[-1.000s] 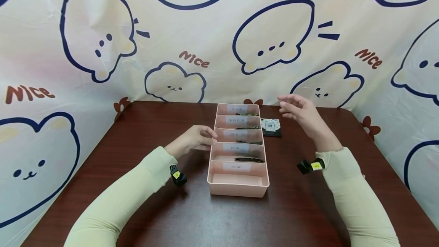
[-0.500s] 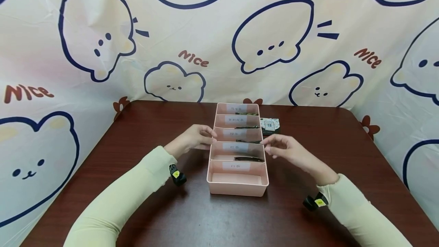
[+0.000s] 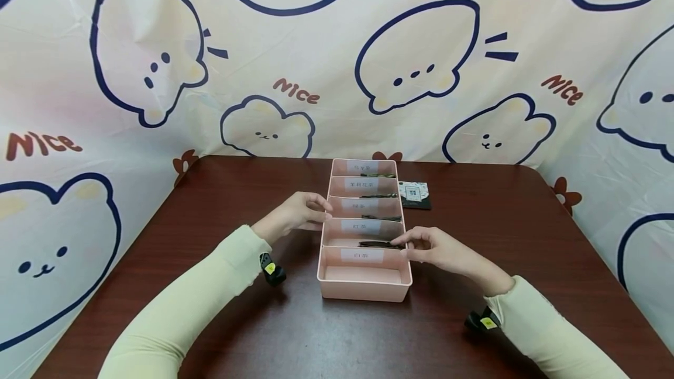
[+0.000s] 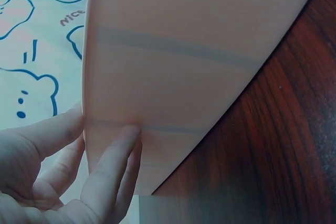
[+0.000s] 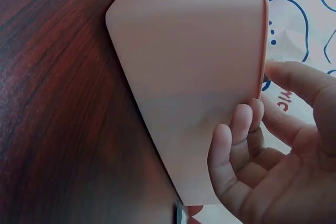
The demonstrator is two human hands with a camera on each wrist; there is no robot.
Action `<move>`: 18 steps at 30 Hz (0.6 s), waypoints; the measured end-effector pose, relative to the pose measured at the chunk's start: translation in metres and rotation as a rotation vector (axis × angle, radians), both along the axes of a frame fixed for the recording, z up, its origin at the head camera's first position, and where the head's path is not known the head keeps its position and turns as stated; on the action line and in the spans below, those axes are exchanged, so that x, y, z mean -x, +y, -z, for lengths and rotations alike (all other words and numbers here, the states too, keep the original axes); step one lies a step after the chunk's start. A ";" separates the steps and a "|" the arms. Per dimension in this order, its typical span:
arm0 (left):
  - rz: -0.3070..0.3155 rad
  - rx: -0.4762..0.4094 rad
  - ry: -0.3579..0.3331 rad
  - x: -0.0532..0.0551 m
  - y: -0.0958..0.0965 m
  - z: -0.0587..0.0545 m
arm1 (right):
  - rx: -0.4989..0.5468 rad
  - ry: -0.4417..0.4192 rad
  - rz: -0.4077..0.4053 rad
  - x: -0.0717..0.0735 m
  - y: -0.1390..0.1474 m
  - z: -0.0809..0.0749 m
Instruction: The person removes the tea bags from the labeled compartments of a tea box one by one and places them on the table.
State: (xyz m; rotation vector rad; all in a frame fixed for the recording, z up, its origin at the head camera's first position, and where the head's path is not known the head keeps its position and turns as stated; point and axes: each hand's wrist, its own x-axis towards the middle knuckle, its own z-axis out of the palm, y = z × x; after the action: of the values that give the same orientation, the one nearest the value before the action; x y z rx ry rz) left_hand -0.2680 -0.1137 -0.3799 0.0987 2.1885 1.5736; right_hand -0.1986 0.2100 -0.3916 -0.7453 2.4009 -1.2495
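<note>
Closest on the dark wooden desk (image 3: 295,338) stands the front wall of a pink box (image 3: 363,292), its first compartment backed by a white label (image 3: 362,255). In the second compartment lies a dark packet (image 3: 371,244), and the right hand (image 3: 444,252) reaches over the right rim to its end, the grip narrow (whether it pinches the packet, I cannot tell). A little farther, the left hand (image 3: 292,213) touches the left rim and outer wall, its grip loose, fingers nearly straight. Thin packets (image 3: 381,217) sit in the three farther compartments; beside them, right of the box, lies a patterned packet (image 3: 415,193). Behind hangs a cartoon backdrop (image 3: 337,127).
</note>
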 end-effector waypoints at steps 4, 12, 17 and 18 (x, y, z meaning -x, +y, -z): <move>0.008 -0.008 0.006 0.000 -0.001 0.001 | -0.022 0.029 -0.013 -0.002 -0.003 -0.002; 0.013 -0.023 0.006 0.000 -0.001 0.001 | -0.049 0.086 0.074 -0.002 -0.009 -0.003; 0.013 -0.023 0.007 0.000 -0.001 0.000 | -0.081 0.158 0.117 -0.002 -0.012 -0.004; 0.015 -0.021 0.008 -0.001 -0.001 -0.001 | -0.085 0.170 0.122 -0.002 -0.012 -0.004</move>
State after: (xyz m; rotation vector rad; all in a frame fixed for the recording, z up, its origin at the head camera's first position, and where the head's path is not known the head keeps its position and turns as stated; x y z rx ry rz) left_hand -0.2674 -0.1146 -0.3793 0.1275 2.1726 1.5913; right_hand -0.1966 0.1981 -0.3879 -0.7150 2.6548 -1.1624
